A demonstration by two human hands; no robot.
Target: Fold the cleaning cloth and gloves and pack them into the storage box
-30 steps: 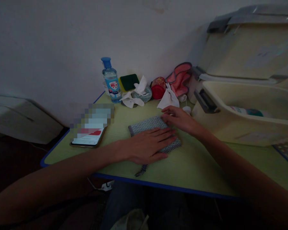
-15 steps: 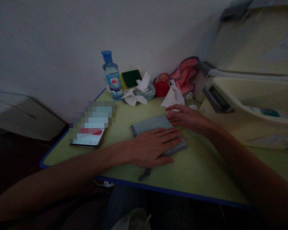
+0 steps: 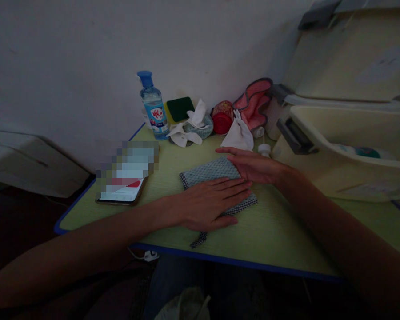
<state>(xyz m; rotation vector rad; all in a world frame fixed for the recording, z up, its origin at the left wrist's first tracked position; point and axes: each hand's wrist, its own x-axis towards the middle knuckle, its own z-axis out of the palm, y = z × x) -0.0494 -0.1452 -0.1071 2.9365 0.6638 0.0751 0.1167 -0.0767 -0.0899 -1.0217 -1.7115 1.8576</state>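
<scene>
Use the tabletop as backing. The blue-grey cloth lies beneath the extended, unclenched fingers of your left hand; your right hand, fingers straight, gripping nothing visible, borders its right edge. Even, light pressure should flatten it best.

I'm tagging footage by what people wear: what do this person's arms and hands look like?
The left hand and right hand are ungloved; no rings show. The left forearm and right forearm are bare, with no sleeve, watch or bracelet visible. The picture is too dim to tell any finer markings.
</scene>
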